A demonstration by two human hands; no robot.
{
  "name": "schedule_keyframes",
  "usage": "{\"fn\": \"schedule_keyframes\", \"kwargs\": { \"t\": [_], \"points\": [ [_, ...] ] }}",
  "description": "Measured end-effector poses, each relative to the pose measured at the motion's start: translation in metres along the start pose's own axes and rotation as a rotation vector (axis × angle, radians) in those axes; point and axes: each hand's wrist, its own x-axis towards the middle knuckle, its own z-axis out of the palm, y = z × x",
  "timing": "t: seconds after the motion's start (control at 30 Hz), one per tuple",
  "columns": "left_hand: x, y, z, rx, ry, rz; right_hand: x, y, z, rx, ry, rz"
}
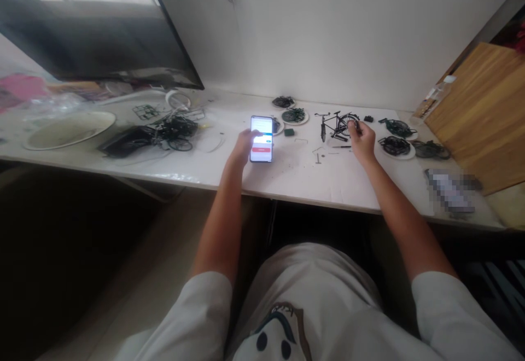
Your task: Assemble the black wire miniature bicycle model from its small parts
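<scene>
My left hand (246, 145) is closed around a smartphone (261, 150), held upright above the table with its screen lit and the thumb over it. At the right, my right hand (363, 141) has its fingers pinched at the rear wheel of a small black model bicycle (331, 126). The bicycle's handlebar end points left. Just below it lie a thin black tool (341, 146) and several tiny loose parts (318, 157). Between the two hands is a small dark green block (289, 132).
Plates with dark model parts stand behind the phone (303, 121) and at the right (405, 155). A tangled heap of parts (176, 130) and a large oval dish (69, 131) are on the left, below a monitor (102, 27). A plastic bottle (435, 98) leans near a wooden board (484, 115).
</scene>
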Motion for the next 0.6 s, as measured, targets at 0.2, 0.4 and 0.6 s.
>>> {"fn": "schedule_keyframes", "kwargs": {
  "t": [0.2, 0.4, 0.6],
  "points": [
    [-0.0066, 0.0043, 0.0025, 0.062, 0.017, 0.005, 0.0005, -0.0010, -0.0002, -0.003, 0.003, -0.008],
    [-0.0064, 0.0020, 0.0002, 0.077, 0.038, 0.003, -0.0001, -0.0040, -0.0009, -0.024, -0.004, 0.006],
    [-0.0064, 0.0020, -0.0062, 0.026, 0.099, 0.007, -0.0007, -0.0073, -0.0016, -0.017, -0.002, -0.008]
  ]
}}
